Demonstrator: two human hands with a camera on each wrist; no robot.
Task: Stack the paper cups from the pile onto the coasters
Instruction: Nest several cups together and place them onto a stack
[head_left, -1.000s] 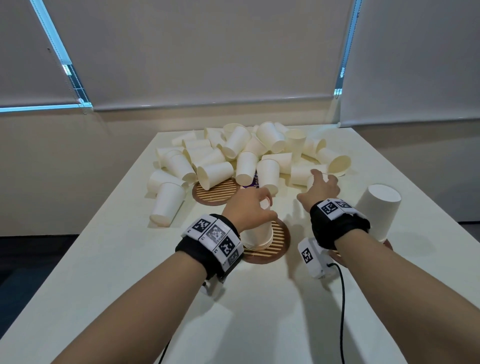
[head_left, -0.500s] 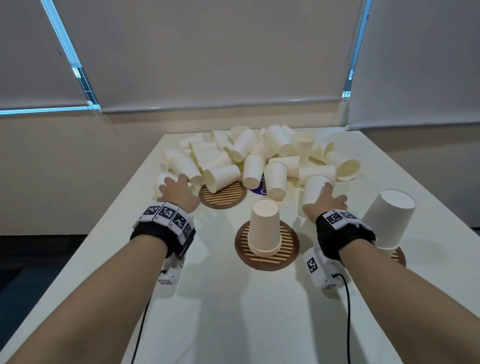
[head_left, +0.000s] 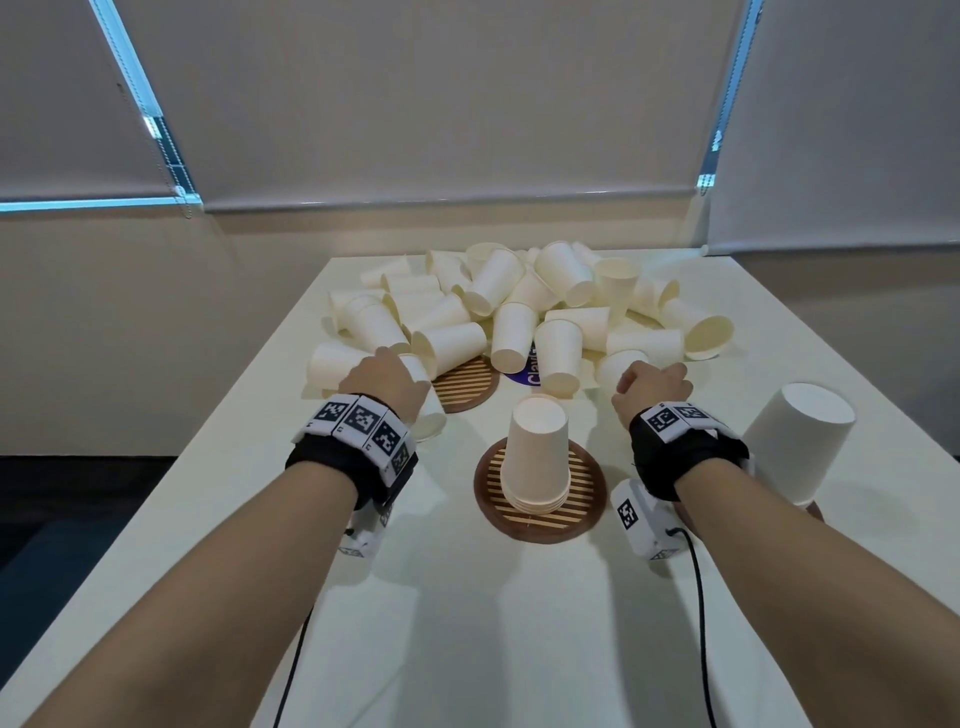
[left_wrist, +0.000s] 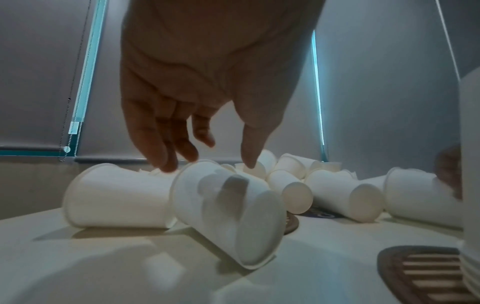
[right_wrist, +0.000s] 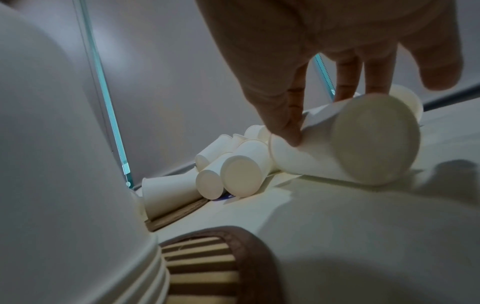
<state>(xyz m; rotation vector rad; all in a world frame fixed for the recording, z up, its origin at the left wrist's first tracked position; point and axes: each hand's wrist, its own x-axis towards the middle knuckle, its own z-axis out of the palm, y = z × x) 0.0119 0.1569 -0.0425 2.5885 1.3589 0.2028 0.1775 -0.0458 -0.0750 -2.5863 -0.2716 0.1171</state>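
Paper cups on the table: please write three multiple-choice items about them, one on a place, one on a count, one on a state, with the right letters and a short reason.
1. What does the stack between the two arms stand on?
A. a striped coaster
B. the bare table
C. the pile

2. How many upside-down stacks stand apart from the pile?
A. one
B. two
C. four

3. How is the cup in the right hand?
A. lying on its side
B. standing upright
C. crushed flat

Answers:
1 A: the stack sits in the middle of a brown-rimmed coaster.
2 B: besides it, only a second stack stands at the right, nearer than the pile.
3 A: the right hand grips a cup whose round bottom faces the wrist camera, its side on the table.
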